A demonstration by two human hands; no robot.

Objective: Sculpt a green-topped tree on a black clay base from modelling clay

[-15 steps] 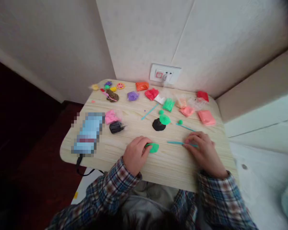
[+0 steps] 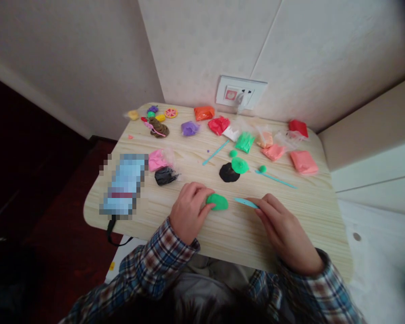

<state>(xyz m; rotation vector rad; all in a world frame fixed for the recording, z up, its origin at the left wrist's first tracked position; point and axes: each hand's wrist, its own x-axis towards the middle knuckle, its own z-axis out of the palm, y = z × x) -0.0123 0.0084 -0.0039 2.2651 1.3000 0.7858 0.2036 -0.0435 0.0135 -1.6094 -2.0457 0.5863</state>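
Nearest the near edge of the worktop (image 2: 202, 234), the left hand (image 2: 191, 211) pinches a flattened green clay piece (image 2: 218, 202) by its left end, thumb and fingers closed on it, near the middle of that edge. To its right, the right hand (image 2: 286, 229) has its fingers closed around one end of a light-blue modelling tool (image 2: 245, 202), whose free blade points at the green piece, just beside it but apart. Toward the left edge lies a pixelated phone-like device (image 2: 124, 184) with a black cable (image 2: 116, 240) running over the near edge. Farther in, beyond the hands, a thin green disc (image 2: 240, 165) overlaps the right side of a black clay disc (image 2: 228, 173); one green ball (image 2: 233, 153) sits just behind them and another (image 2: 263, 169) to the right, beside a slim blue stick (image 2: 278, 180). A second blue stick (image 2: 216, 152) lies slantwise left of the first ball. Between the device and the black disc are a black clay packet (image 2: 165, 176) and a pink clay packet (image 2: 157, 160). A salmon packet (image 2: 303, 162) rests by the right edge. Along the far edge come a brown coiled lump (image 2: 159, 129) near the far left corner, an orange packet (image 2: 204, 113), and a red packet (image 2: 298, 129) at the far right corner.
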